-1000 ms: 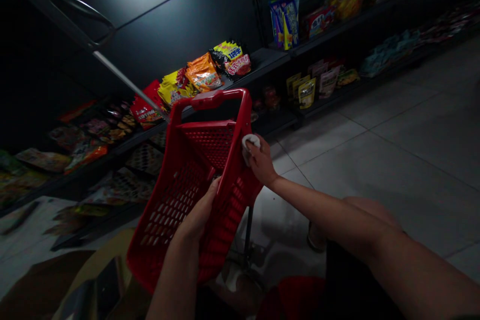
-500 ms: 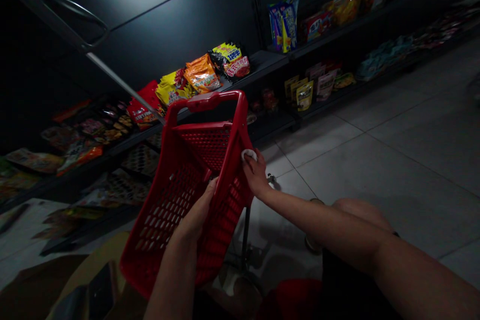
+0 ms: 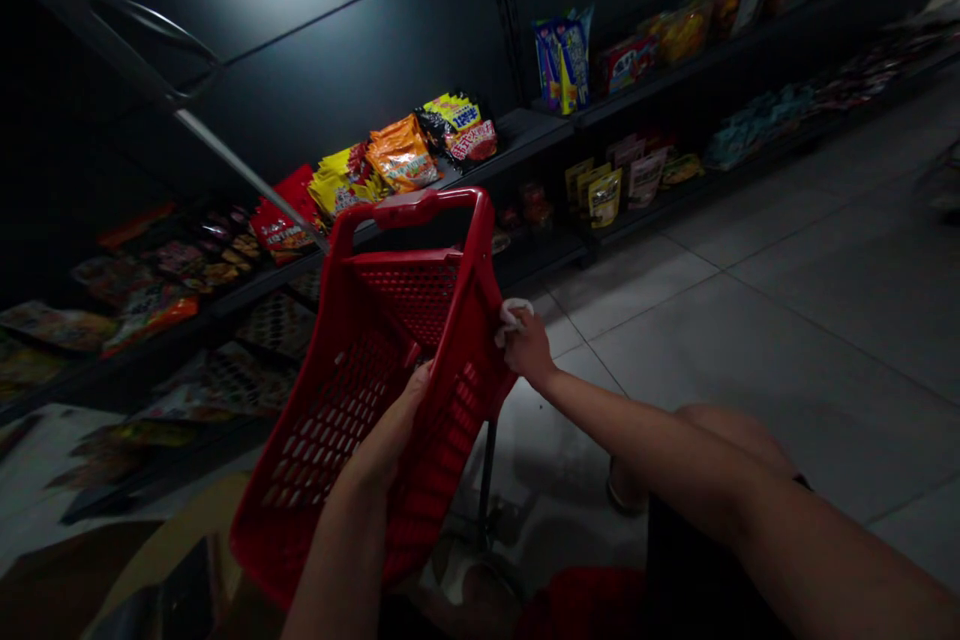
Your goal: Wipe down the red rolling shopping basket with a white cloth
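Observation:
A red perforated plastic shopping basket (image 3: 339, 420) is tilted in front of me, with its handle (image 3: 416, 207) pointing away. My left hand (image 3: 388, 425) grips its near side wall, fingers curled over the edge. My right hand (image 3: 529, 350) pinches a crumpled white cloth (image 3: 513, 318) and presses it against the basket's outer rim on the right side. The basket's lower end runs down toward the bottom of the view, partly behind my left forearm.
Dark shelves (image 3: 525, 135) with colourful snack bags (image 3: 401, 155) run along the left and back, and a grey tile floor (image 3: 750, 360) lies to the right. A thin metal pole (image 3: 247, 175) crosses the upper left. A dark stand leg (image 3: 487, 470) rises beneath the basket.
My right hand and the cloth have slid down the basket's rim and shifted slightly right. The basket has tipped a little, its lower corner swinging left.

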The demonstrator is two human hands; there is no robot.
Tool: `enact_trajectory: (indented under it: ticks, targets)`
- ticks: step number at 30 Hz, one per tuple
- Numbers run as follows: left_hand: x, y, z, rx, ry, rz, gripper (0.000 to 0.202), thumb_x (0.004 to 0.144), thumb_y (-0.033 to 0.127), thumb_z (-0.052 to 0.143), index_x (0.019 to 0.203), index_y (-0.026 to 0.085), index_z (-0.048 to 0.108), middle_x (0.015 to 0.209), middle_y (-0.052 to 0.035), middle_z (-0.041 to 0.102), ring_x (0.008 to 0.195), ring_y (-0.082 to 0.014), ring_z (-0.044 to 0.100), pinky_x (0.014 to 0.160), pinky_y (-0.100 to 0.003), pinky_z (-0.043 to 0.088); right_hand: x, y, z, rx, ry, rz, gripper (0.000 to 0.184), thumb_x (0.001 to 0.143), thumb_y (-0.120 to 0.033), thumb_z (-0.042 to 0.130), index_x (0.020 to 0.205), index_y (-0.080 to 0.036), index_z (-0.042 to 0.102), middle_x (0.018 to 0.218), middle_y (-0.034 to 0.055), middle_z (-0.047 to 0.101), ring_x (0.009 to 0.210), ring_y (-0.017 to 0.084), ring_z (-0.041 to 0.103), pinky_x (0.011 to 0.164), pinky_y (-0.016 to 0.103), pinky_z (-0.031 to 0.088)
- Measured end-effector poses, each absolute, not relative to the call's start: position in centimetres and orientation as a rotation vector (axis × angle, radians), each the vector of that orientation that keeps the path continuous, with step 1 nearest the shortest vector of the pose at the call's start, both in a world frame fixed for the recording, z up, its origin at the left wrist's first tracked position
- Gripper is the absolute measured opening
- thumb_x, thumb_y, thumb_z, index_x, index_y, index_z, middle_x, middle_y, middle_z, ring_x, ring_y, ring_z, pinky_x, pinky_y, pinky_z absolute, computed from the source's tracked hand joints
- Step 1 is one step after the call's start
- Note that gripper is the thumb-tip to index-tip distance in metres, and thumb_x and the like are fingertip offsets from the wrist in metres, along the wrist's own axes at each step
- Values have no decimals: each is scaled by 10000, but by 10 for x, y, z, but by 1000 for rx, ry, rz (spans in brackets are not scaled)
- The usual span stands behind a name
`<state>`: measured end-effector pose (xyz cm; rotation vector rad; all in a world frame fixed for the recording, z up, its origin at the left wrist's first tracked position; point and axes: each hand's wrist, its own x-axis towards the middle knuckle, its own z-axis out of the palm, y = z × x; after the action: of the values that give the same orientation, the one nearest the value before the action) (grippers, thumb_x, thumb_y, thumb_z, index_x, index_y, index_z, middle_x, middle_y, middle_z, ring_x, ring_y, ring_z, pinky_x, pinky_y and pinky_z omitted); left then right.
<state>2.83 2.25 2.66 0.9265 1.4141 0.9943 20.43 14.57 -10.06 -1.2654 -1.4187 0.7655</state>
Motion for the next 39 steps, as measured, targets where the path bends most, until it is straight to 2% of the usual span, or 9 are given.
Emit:
enact_trajectory:
  ticks: [6, 11, 16, 20, 25, 29, 32, 35, 39]
  targets:
    - [24, 21, 23, 984, 1377, 996, 520, 852, 597, 603, 1253, 273, 676, 1456, -12, 574, 1471, -259, 355, 1263, -416, 188, 196, 127, -17, -791, -1947, 286, 404, 919, -272, 552, 1318, -299, 606, 1555, 51, 382, 1474, 269, 266, 1204, 494, 258]
    - [31, 15, 28, 1038, 1370, 952, 509, 913, 567, 531, 1312, 268, 633, 1478, -15, 552, 1458, -240, 377, 1257, -404, 198, 201, 139, -2, -788, -2062, 131, 297, 992, -275, 505, 1217, -358, 679, 1522, -25, 464, 1501, 215, 238, 1214, 471, 243]
    - [36, 13, 34, 1074, 1283, 917, 514, 949, 546, 479, 1375, 275, 576, 1497, -12, 532, 1440, -222, 405, 1244, -378, 231, 227, 181, 19, -1067, -1796, 148, 283, 1004, -313, 490, 1214, -370, 670, 1466, -30, 518, 1507, 251, 219, 1223, 602, 119]
    - [34, 13, 34, 1054, 1312, 868, 538, 939, 558, 490, 1377, 257, 572, 1505, -42, 522, 1439, -249, 405, 1234, -407, 254, 228, 184, 20, -1072, -1591, 208, 369, 1027, -315, 384, 1321, -281, 604, 1504, 48, 452, 1492, 233, 262, 1228, 519, 226]
    - [29, 12, 29, 1112, 1347, 825, 564, 946, 571, 462, 1398, 243, 540, 1538, -55, 480, 1459, -246, 373, 1239, -414, 238, 214, 161, 2, -952, -1646, 130, 409, 1003, -330, 439, 1395, -265, 535, 1634, 38, 226, 1542, 266, 96, 1238, 544, 193]
    - [27, 9, 27, 1193, 1411, 774, 588, 944, 588, 442, 1414, 244, 521, 1550, -47, 463, 1458, -249, 373, 1242, -422, 232, 229, 184, 12, -881, -1584, 74, 383, 1014, -277, 403, 1358, -304, 570, 1632, -14, 236, 1548, 239, 60, 1248, 524, 167]
    - [25, 6, 28, 1188, 1443, 732, 609, 945, 596, 429, 1442, 249, 490, 1558, -46, 452, 1465, -249, 363, 1239, -435, 241, 242, 210, 21, -868, -1420, 152, 386, 1028, -337, 384, 1372, -279, 549, 1579, 27, 345, 1516, 215, 206, 1244, 486, 213]
    - [24, 7, 28, 1182, 1405, 713, 618, 951, 585, 425, 1462, 239, 460, 1558, -57, 451, 1461, -247, 371, 1230, -443, 267, 240, 218, 11, -872, -1273, 310, 473, 1038, -406, 329, 1474, -248, 421, 1529, 67, 422, 1454, 172, 344, 1237, 421, 262]
    - [19, 14, 25, 1194, 1462, 688, 620, 939, 581, 456, 1447, 226, 474, 1565, -55, 440, 1469, -233, 358, 1231, -408, 271, 223, 195, -35, -989, -1187, 547, 573, 1036, -453, 266, 1558, -214, 244, 1615, 80, 291, 1507, 168, 243, 1259, 443, 201]
